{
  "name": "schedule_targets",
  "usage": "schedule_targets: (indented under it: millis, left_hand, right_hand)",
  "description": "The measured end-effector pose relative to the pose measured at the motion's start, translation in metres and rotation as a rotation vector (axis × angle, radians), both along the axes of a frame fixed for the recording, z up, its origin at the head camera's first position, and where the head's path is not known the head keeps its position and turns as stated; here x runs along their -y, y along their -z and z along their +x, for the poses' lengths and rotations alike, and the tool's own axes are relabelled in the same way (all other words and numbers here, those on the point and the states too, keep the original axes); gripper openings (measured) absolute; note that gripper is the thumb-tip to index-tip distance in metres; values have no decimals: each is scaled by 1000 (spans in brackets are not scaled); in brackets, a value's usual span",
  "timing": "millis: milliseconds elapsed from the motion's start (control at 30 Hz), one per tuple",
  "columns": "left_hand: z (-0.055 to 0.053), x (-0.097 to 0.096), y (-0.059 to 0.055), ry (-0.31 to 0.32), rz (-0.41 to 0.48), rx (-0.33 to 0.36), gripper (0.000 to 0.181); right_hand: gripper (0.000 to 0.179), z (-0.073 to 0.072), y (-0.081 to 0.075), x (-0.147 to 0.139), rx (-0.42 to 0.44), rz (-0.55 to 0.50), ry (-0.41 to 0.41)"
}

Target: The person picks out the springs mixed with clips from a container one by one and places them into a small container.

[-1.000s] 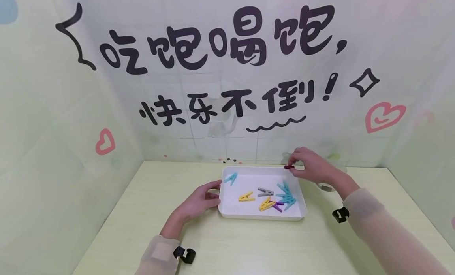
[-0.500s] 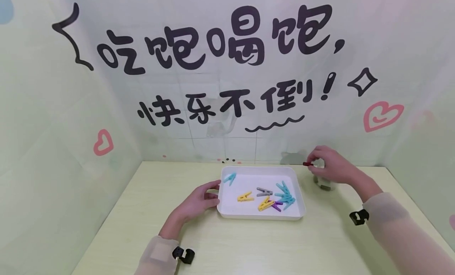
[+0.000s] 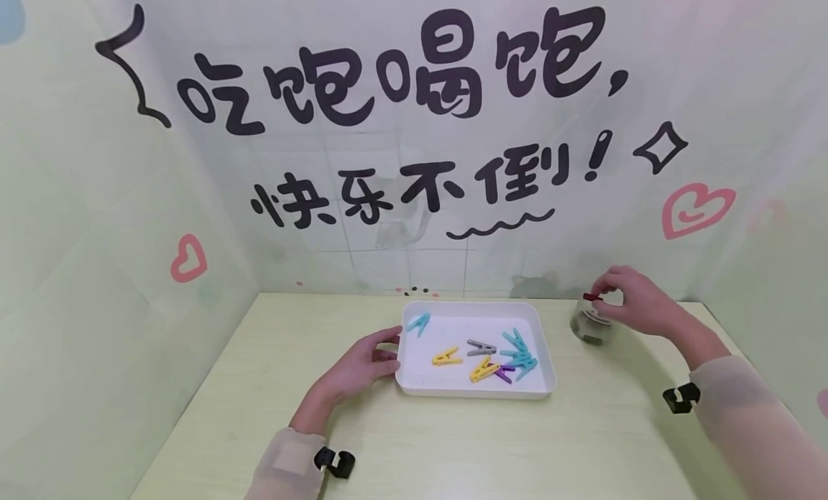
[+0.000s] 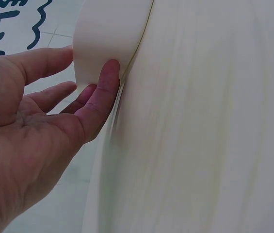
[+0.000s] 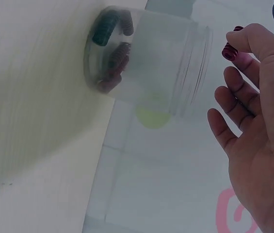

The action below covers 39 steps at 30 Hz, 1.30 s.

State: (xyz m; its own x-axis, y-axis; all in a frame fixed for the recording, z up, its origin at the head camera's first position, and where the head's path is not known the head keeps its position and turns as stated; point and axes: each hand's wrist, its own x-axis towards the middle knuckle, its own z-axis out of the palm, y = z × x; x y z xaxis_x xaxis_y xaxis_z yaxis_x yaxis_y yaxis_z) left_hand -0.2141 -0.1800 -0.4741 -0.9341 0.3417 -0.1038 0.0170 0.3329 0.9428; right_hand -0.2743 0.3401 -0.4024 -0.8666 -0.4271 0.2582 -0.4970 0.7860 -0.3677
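Note:
Between thumb and index finger, my right hand [image 3: 637, 302] pinches a small dark red ribbed cylinder [image 5: 231, 50]. It is right at the mouth of a clear round jar [image 3: 591, 329], whose open, threaded mouth faces the hand in the right wrist view. Inside the jar lie several ribbed cylinders, red ones [image 5: 119, 60] and a dark green one [image 5: 106, 27]. My left hand [image 3: 356, 367] rests its fingertips against the left end of a white tray [image 3: 479, 394]; its fingers are loosely bent along the wall in the left wrist view.
The tray holds several clothespins: yellow [image 3: 446, 357], grey [image 3: 481, 348], purple [image 3: 504, 373] and light blue [image 3: 515, 358]. It stands on a pale wooden table [image 3: 453, 450], left of the jar. A printed curtain [image 3: 362, 270] rises behind the table's back edge.
My right hand has carried the dark red cylinder rightward from the tray's back right corner to the jar's mouth. The left hand and the clothespins have stayed in place.

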Motion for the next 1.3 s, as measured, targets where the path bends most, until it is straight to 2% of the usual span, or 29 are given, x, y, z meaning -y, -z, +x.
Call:
schedule_targets:
  millis: [267, 767, 833, 900, 1033, 1133, 1300]
  left_hand:
    - [-1, 0, 1, 3, 9, 8, 65]
    - [-1, 1, 1, 0, 10, 8, 65]
    - [-1, 1, 1, -1, 11, 9, 66]
    - [-1, 0, 1, -3, 10, 9, 66]
    - [0, 0, 0, -7, 0, 7, 65]
    - [0, 0, 1, -8, -6, 6, 65]
    - [0, 0, 0, -3, -1, 5, 65]
  right_hand:
    - [10, 0, 8, -16, -20, 3, 5]
    - [10, -3, 16, -15, -44, -15, 20]
    - [18, -2, 17, -15, -52, -27, 26]
    - [34, -1, 18, -16, -47, -43, 35]
    - [63, 3, 18, -18, 7, -67, 67]
    - [71, 6, 18, -19, 48, -74, 86]
    - [76, 11, 18, -18, 75, -79, 103]
